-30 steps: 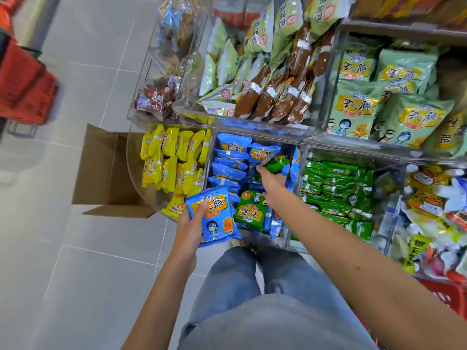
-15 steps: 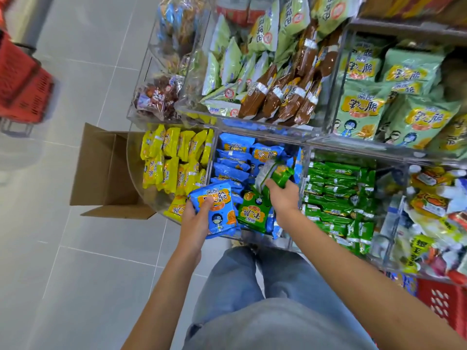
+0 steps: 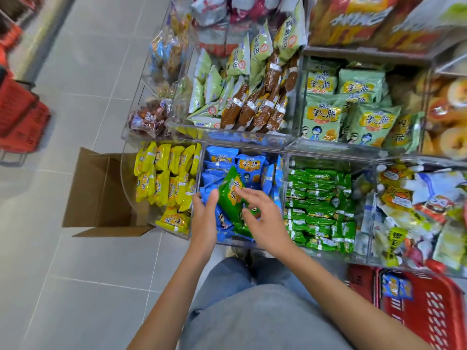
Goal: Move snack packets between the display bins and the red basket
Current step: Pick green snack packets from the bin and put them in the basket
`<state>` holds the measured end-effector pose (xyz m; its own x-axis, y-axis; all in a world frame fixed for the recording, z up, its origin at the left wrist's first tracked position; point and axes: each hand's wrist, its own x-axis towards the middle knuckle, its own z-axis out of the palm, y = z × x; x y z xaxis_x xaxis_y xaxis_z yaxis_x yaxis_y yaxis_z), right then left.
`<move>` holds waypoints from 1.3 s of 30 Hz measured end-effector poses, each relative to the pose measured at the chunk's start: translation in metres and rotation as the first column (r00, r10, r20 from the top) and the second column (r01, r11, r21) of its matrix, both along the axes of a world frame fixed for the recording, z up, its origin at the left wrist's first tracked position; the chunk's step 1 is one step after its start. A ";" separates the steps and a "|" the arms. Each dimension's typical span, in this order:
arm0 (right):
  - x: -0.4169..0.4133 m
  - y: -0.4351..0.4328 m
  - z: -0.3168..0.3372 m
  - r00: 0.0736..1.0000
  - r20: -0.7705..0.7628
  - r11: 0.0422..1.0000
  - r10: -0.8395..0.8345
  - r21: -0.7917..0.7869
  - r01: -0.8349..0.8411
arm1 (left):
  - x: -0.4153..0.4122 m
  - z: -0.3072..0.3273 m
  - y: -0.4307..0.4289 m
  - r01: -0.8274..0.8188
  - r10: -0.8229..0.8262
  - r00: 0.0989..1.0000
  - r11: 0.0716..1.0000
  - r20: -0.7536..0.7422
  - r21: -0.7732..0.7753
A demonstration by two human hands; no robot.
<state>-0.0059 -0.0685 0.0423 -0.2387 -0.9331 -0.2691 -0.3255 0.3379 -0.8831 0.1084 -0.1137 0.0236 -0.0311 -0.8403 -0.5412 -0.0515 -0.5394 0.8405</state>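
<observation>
Head camera: right hand (image 3: 262,218), fingers spread, rests on a green packet (image 3: 231,195) tilted up-left from it. Left hand (image 3: 204,218) grasps blue packets (image 3: 222,218) alongside, equally near.

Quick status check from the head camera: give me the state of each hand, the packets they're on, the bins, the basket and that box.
left hand: gripping a blue packet over the middle bin
right hand: fingers spread, touching a green packet
green packet: tilted up on edge, among the blue ones
middle bin: mostly blue packets
yellow-packet bin: stocked
red basket: on floor at right, one blue packet inside
cardboard box: open, flaps up
</observation>
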 end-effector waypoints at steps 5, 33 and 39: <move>-0.007 0.004 0.003 0.988 -0.091 0.991 -0.122 -0.062 0.117 | 0.004 0.004 0.009 0.056 -0.057 0.997 0.998 -0.046 -0.016; 0.014 -0.023 -0.119 0.943 0.027 0.696 -0.331 0.681 0.225 | 0.065 -0.030 0.009 -0.225 0.220 0.974 0.933 0.047 0.280; 0.020 -0.038 -0.138 0.927 -0.216 0.620 -0.306 0.694 0.366 | 0.072 -0.036 0.014 -0.233 0.222 0.972 0.924 0.071 0.302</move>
